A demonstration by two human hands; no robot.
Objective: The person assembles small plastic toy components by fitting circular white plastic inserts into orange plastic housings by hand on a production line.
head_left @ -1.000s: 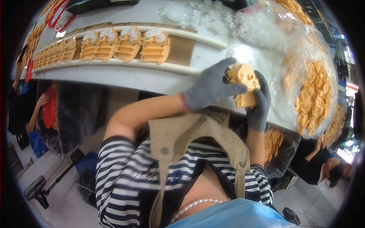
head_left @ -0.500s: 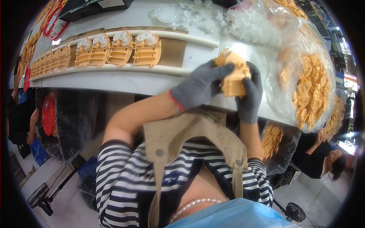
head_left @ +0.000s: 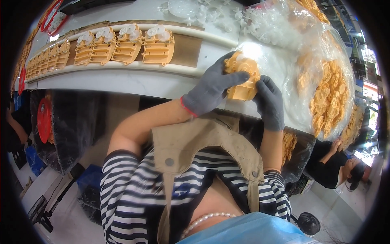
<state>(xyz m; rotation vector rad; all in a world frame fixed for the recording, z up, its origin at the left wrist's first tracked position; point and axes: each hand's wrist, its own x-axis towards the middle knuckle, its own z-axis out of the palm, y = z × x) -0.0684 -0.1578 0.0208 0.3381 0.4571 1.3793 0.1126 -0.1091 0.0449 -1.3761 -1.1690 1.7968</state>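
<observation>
In front of me, over the table's near edge, a yellow-orange plastic housing (head_left: 244, 90) is held up in grey gloves. My left hand (head_left: 213, 87) grips its left side, the thumb lying across its face. My right hand (head_left: 270, 103) is closed at the housing's right edge, fingertips bent against it; part of those fingers is hidden. Left of my hands, similar housings (head_left: 158, 51) with white gears on top stand in a row between two white rails (head_left: 183, 70).
Loose white plastic gears (head_left: 211, 16) lie at the back. To the right, a clear plastic bag (head_left: 292, 93) holds white parts and a heap of yellow-orange pieces (head_left: 331, 93). Another person (head_left: 337, 168) is at the far right, and a red round tray (head_left: 44, 120) is at the left.
My right hand has slid down and outward, from around the housing to its right edge. The housing has turned slightly and shifted a little left in my left hand.
</observation>
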